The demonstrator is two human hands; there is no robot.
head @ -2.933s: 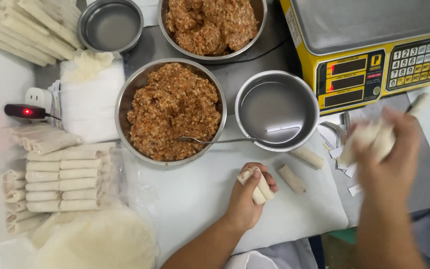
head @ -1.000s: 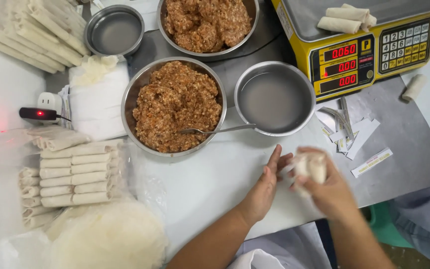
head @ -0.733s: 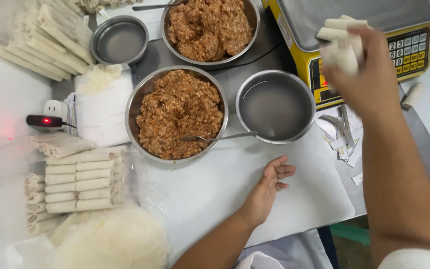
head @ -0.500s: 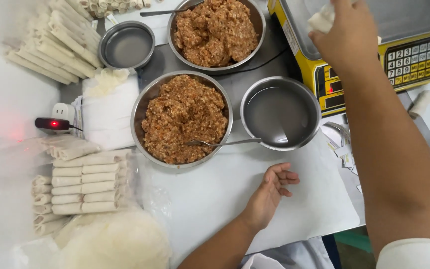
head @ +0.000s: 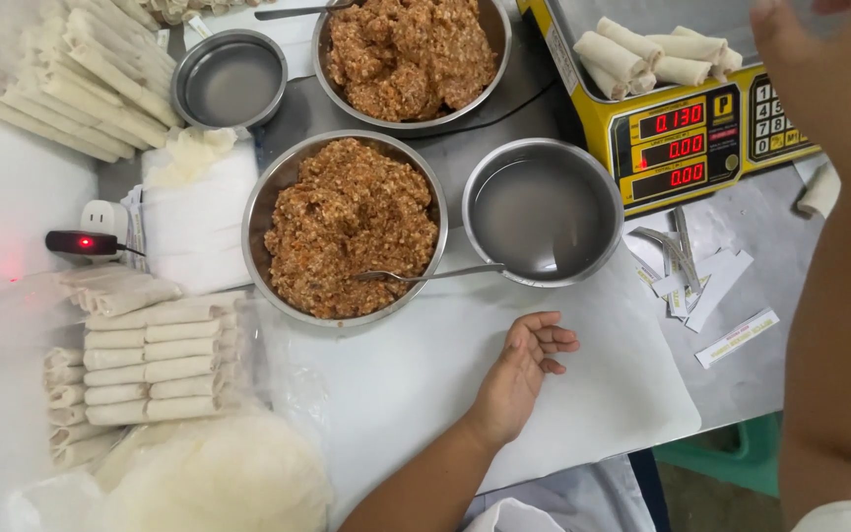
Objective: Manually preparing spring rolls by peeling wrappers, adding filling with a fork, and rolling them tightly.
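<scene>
Pale wrapped spring rolls (head: 647,56) are lying in a small pile on the steel tray of a yellow electronic weighing scale (head: 687,138) at the upper right of the frame, and its red digits are glowing. The right hand (head: 829,59) is hanging at the upper right corner, just right of the rolls; its grip is apart, fingers spread and holding nothing. The white plastic cutting board (head: 425,384) is lying across the lower middle of the grey desk (head: 770,365). The left hand (head: 526,366) is resting on the board, palm up, its grip loosely curled and empty. A wide steel bowl of brown minced filling (head: 347,227) is sitting at the centre with a metal spoon (head: 425,275) leaning in it, the handle reaching toward a steel bowl of water (head: 542,210) just to its right. A second steel bowl of filling (head: 411,54) is sitting at the top. A stack of finished rolls (head: 155,365) is lying at the left, with round thin wrappers (head: 219,473) at the lower left.
</scene>
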